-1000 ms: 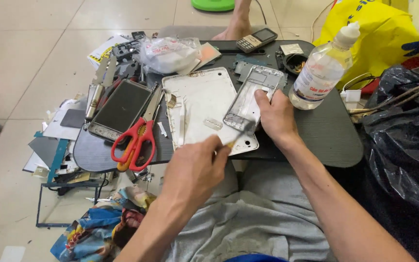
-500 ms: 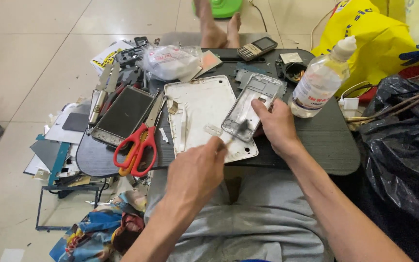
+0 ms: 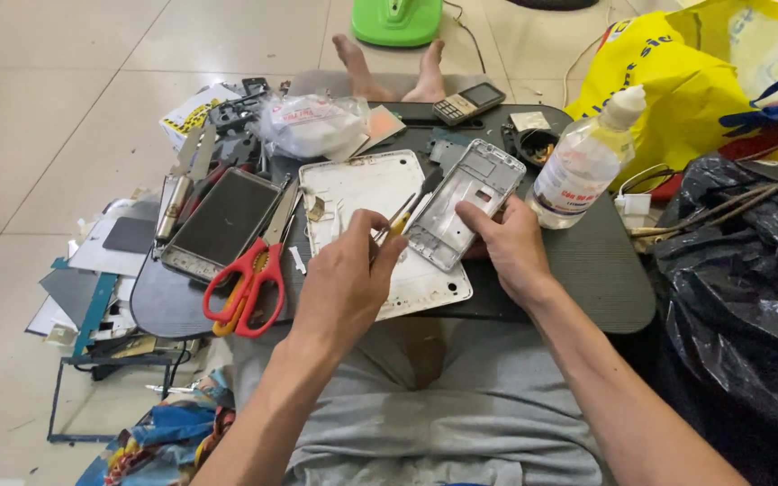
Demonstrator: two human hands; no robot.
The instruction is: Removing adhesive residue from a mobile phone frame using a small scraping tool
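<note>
Silver phone frame [image 3: 464, 203] in right hand [image 3: 508, 248]

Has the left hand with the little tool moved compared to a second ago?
Yes. The left hand has gone up the white tablet back, from its near edge toward the phone frame.

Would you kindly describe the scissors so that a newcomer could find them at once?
Start at the dark lap tray across the person's legs and go to its left end. The scissors lie there between the dark-screened tablet and the white back cover, the only thing with bright red handles.
</note>
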